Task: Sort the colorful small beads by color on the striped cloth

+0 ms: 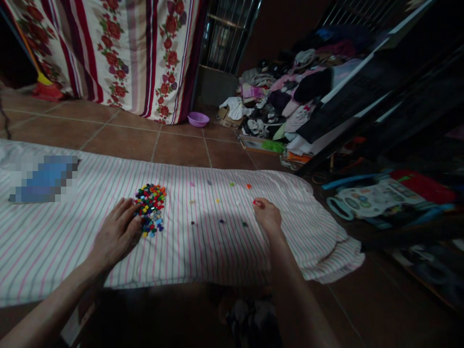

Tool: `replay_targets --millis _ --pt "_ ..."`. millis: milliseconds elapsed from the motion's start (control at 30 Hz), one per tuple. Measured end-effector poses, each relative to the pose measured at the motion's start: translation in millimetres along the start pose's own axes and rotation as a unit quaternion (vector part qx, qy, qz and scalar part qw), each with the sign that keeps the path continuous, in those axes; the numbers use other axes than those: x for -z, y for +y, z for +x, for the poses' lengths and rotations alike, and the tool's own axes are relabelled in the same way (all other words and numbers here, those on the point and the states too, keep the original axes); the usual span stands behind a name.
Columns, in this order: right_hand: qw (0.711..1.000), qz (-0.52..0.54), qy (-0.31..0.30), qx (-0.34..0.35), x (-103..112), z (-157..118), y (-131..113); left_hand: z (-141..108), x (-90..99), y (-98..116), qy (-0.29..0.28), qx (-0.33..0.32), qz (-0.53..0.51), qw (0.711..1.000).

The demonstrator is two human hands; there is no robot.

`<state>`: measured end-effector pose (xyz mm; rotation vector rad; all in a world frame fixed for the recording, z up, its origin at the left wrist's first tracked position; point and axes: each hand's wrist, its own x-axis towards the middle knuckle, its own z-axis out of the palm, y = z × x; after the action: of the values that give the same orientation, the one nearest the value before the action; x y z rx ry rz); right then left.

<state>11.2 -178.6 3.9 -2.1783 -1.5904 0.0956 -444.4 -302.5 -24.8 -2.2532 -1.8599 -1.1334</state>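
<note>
Head view: ten small pieces (232,184) lie spaced between the long edges of a striped cloth (174,261); right hand (268,216) pinches a red piece (254,202); left hand (114,234), fingers loosely open, touches a crowded pile (151,205).

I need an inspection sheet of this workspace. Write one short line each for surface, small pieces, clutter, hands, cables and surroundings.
Surface: striped cloth, with some creases.
Small pieces: mixed-colour pile; other pieces lie apart in loose rows.
Clutter: blue object at the cloth's left end, blurred out.
Hands: left hand at the pile's edge; right hand pinches a red piece.
Cables: none on the cloth; a dark line at the far left edge may be a cord, cannot tell.
Surroundings: tiled floor, flowered curtain, purple bowl, clothes heap.
</note>
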Motion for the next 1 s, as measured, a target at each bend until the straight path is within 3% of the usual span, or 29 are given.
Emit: replay_targets --millis 167,333,633,900,1000 --pt "1.0 -0.011 -0.002 0.007 -1.7 3.5 0.9 3.0 2.2 7.7 0.007 0.063 0.003 0.998" --pt "1.0 -0.004 -0.005 0.002 -1.3 3.8 0.6 3.3 2.3 8.7 -0.006 0.056 -0.01 0.998" --pt "0.998 0.055 0.002 0.005 -2.0 4.8 5.7 3.7 6.4 8.7 -0.037 0.114 -0.019 0.993" --pt "0.999 0.033 0.009 -0.009 5.5 1.2 -0.2 3.5 7.2 6.4 -0.044 0.118 -0.038 0.991" --pt "0.999 0.017 0.043 -0.013 9.7 -0.8 -8.9 2.6 5.2 5.4 -0.039 0.126 -0.042 0.99"
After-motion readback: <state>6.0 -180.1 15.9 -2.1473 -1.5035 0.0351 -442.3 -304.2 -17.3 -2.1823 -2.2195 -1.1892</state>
